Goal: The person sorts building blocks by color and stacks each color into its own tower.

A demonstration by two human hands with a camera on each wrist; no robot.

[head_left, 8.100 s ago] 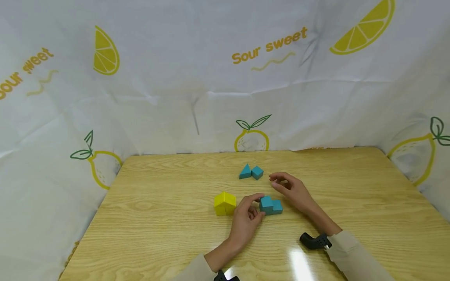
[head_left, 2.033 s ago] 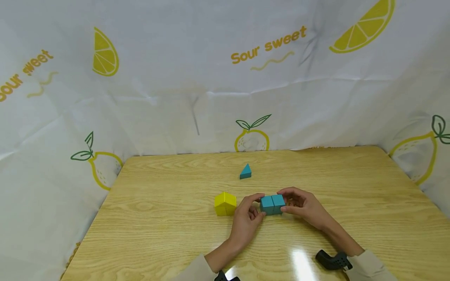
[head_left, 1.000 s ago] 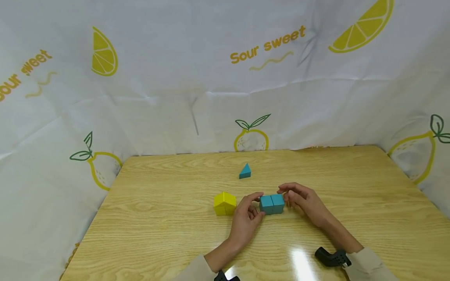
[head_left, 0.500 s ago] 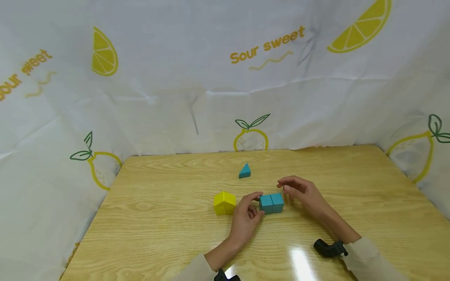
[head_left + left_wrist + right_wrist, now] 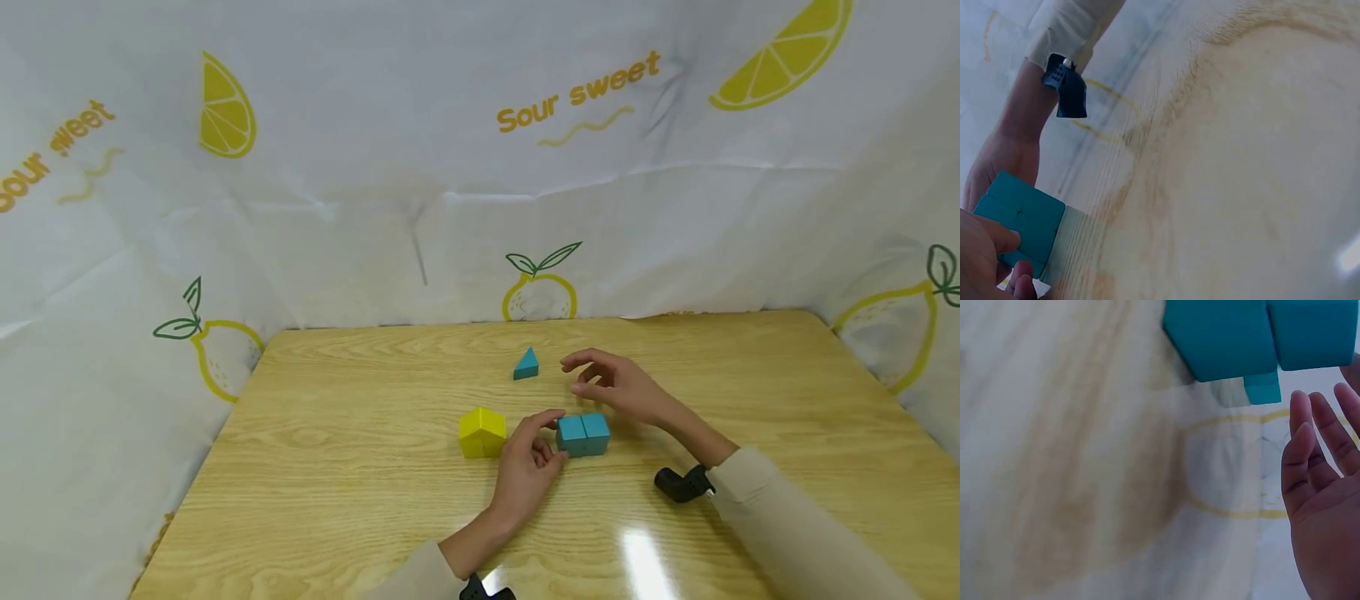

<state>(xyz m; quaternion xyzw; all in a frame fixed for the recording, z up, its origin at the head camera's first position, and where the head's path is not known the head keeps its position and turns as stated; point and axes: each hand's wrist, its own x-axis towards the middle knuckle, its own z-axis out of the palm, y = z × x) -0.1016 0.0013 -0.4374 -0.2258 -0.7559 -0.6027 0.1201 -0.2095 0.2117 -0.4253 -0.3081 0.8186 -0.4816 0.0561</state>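
Observation:
A stack of blue wooden blocks [image 5: 582, 435] stands on the table, two columns side by side with seams showing between them. My left hand [image 5: 522, 473] holds its left column, the index finger at the back and the thumb across the front, as the left wrist view shows on the stack's face [image 5: 1032, 215]. My right hand [image 5: 621, 388] hovers behind the stack with fingers loosely bent and holds nothing. To its left lies a blue triangular block [image 5: 527, 364], a short gap from the fingertips. In the right wrist view, the right hand [image 5: 1322, 494] is apart from the blocks.
A yellow block house [image 5: 482, 433] with a peaked top stands just left of my left hand. Everything sits on a wood-grain table [image 5: 337, 467]. A white lemon-printed cloth [image 5: 375, 250] hangs behind the table and along its sides.
The blue cube from beside the triangular block now sits on the stack's right column. My right hand has let go of it and moved back and left. The left hand has kept its place.

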